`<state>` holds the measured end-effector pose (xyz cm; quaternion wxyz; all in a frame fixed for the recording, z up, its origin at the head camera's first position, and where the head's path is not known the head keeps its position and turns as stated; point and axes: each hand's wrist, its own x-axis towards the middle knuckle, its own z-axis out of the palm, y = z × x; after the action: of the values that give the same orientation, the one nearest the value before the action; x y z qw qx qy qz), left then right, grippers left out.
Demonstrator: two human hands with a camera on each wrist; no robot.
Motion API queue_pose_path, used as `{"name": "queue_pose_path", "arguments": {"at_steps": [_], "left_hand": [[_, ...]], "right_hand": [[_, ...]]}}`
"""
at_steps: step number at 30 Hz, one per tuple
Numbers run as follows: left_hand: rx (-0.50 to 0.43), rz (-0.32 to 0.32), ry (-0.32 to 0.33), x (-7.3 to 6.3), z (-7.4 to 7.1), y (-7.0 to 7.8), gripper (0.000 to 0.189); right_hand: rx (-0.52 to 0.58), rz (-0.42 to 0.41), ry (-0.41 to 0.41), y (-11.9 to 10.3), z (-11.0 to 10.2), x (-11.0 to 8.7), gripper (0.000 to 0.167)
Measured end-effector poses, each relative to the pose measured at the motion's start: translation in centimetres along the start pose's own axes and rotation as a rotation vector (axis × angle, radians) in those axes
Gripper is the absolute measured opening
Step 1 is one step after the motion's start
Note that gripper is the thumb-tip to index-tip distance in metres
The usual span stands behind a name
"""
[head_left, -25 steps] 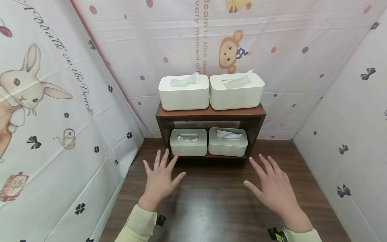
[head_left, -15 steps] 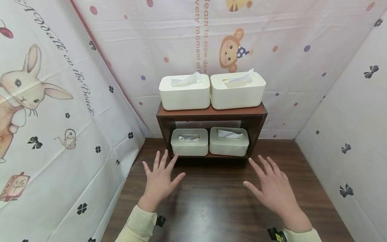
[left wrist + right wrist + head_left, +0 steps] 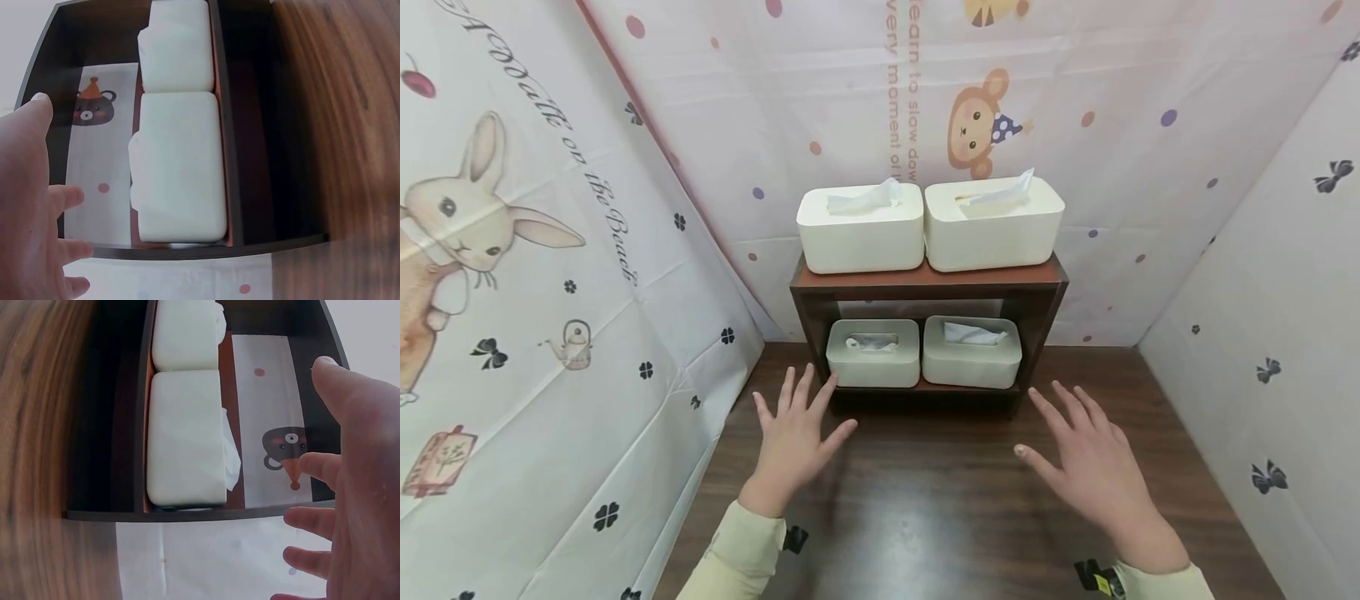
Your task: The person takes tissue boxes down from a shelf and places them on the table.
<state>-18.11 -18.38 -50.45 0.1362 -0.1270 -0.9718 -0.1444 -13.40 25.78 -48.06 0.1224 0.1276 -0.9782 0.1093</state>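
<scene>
My left hand [image 3: 792,446] is held out with its fingers spread, below the left end of a dark brown two-tier shelf [image 3: 928,293]. Opposite it, my right hand [image 3: 1097,467] is also stretched out, just right of the shelf's lower right corner. Both hands hold nothing. A left tissue box [image 3: 861,237] and a right tissue box [image 3: 994,233], cream white with tissue poking out, stand side by side on the top board. On the lower board sit another left tissue box [image 3: 874,367] and right tissue box [image 3: 972,362]. Each wrist view shows this lower pair beyond the fingers.
The shelf stands on a dark wood-grain surface [image 3: 910,500] against a printed back curtain [image 3: 850,92]. A left curtain [image 3: 647,400] with a rabbit print and a right curtain [image 3: 1247,292] with bows close in the sides.
The view has shifted slightly, so the shelf and its boxes appear a little farther right. My right hand has moved slightly rightward; my left hand has drifted slightly left. Both stay empty.
</scene>
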Motion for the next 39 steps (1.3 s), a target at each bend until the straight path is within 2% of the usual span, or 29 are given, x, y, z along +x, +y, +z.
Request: {"name": "queue_pose_path", "arguments": {"at_steps": [9, 15, 20, 24, 28, 31, 39], "left_hand": [[-0.020, 0.019, 0.076, 2.6, -1.4, -0.9, 0.076], [-0.071, 0.008, 0.164, 3.9, -3.2, -1.1, 0.064], [-0.106, 0.024, 0.252, 5.6, -4.8, -1.4, 0.069], [-0.146, 0.025, 0.289, 6.9, -6.5, -1.8, 0.072], [-0.148, 0.017, 0.299, 8.5, -8.0, -2.4, 0.079], [-0.133, 0.017, 0.281, 9.4, -8.8, -2.6, 0.083], [-0.147, 0.005, 0.224, 11.0, -9.6, -1.7, 0.083]], "right_hand": [[-0.001, -0.024, 0.028, 1.1, -1.9, 1.4, 0.089], [-0.011, -0.053, 0.058, 1.7, -4.7, 2.7, 0.092], [-0.011, -0.072, 0.096, 2.4, -7.3, 4.1, 0.095], [-0.009, -0.061, 0.100, 2.9, -9.0, 5.3, 0.099], [-0.007, -0.035, 0.087, 3.8, -10.6, 6.5, 0.099], [-0.005, -0.017, 0.065, 4.3, -11.6, 7.2, 0.101], [0.017, -0.007, 0.054, 5.4, -13.9, 9.7, 0.105]]}}
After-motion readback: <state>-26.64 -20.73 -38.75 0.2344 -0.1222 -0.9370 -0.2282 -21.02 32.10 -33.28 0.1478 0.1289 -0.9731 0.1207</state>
